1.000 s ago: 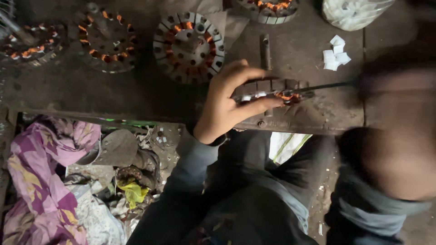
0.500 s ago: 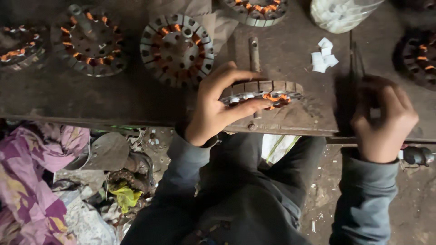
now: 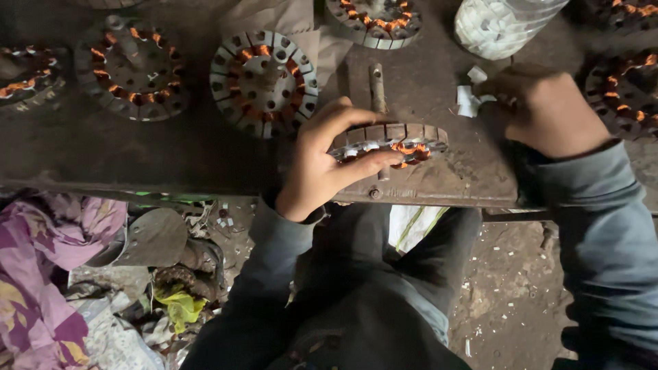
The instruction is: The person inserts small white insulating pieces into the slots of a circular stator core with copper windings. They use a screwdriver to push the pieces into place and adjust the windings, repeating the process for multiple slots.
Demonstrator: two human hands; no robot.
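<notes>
My left hand [image 3: 322, 164] has its fingers [image 3: 363, 164] curled over a wound stator [image 3: 391, 142] standing on edge on the workbench [image 3: 171, 157]. Beyond those fingers lies another stator [image 3: 264, 82], flat. My right hand [image 3: 548, 113] rests right of the fingers, touching paper slips [image 3: 469, 103], with a plastic bag [image 3: 500, 24] behind it.

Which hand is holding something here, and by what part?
The left hand grips a round motor core by its near rim, tilted on edge. The right hand rests on white paper bits; whether it grips any cannot be told.
</notes>
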